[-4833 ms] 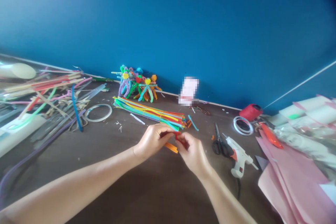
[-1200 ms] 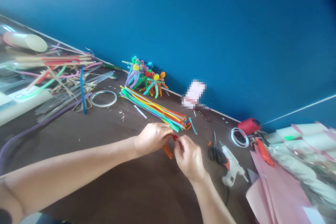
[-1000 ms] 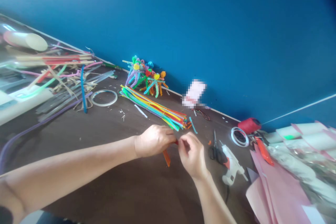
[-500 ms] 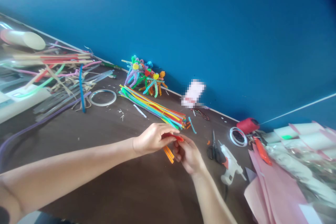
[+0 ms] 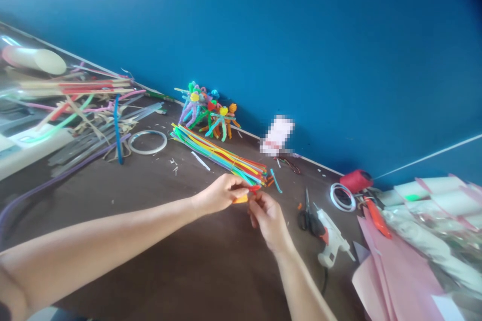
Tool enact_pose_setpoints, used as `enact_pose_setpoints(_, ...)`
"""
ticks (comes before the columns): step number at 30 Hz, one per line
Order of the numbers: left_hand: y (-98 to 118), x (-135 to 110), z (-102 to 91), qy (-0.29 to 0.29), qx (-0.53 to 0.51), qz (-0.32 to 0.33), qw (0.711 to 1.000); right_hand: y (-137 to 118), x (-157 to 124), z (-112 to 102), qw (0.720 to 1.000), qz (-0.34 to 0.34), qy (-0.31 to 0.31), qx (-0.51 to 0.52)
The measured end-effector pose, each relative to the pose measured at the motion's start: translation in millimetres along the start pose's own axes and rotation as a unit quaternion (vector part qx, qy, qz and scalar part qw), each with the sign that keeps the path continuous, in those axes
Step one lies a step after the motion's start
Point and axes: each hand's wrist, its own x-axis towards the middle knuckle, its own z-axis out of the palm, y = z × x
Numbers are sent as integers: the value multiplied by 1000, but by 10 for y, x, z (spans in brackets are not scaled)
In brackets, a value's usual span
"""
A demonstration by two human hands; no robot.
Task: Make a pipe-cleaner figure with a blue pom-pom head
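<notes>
My left hand (image 5: 220,194) is closed on a small piece made of red pipe cleaner (image 5: 254,188) and orange pipe cleaner (image 5: 240,199). Against its right side, my right hand (image 5: 270,218) pinches the same piece, with fingertips partly hiding it. Just beyond both hands lies a tied bundle of coloured pipe cleaners (image 5: 222,157). Behind that, several small pipe-cleaner figures (image 5: 209,110) stand by the blue wall. Short orange and blue offcuts (image 5: 275,180) lie at the bundle's right end.
To the right are black-handled scissors (image 5: 307,215), a white glue gun (image 5: 333,241), a red spool (image 5: 356,180), a white tape roll (image 5: 342,197) and pink sheets (image 5: 395,266). A white ring (image 5: 147,151) and a heap of strips (image 5: 94,110) lie left. A pixelated object (image 5: 277,135) leans on the wall.
The orange ends that hung down below my left hand now lie nearly level beside its fingers. My right hand has turned slightly and its fingers sit lower on the piece.
</notes>
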Motion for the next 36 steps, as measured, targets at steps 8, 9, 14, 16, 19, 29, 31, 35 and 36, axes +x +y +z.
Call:
enact_pose_setpoints(8,0,34,-7,-20,-239,-137,961,-12,-15,-41,982,-91,103,-131)
enact_pose_setpoints(9,-2,32,-5,-26,-240,-137,961,-15,-20,-44,981,-91,101,-137)
enact_pose_setpoints(14,-46,28,12,-30,-199,-131,971,-43,-51,-21,973,-108,100,-177)
enact_pose_setpoints(16,-71,26,18,-21,-147,-98,984,-54,-67,-3,969,-126,107,-186)
enact_pose_setpoints(19,-82,3,21,8,-23,-9,1000,-55,-88,18,963,-144,113,-198)
enact_pose_setpoints(29,-82,-75,6,48,334,220,915,-12,-113,6,900,-214,101,-367)
enact_pose_setpoints(31,-79,-80,0,28,400,247,882,-15,-115,10,891,-216,98,-388)
enact_pose_setpoints(35,-36,-112,8,7,496,258,829,-38,-120,21,875,-225,113,-413)
enact_pose_setpoints(36,-25,-120,12,2,510,261,819,-45,-119,22,871,-230,120,-416)
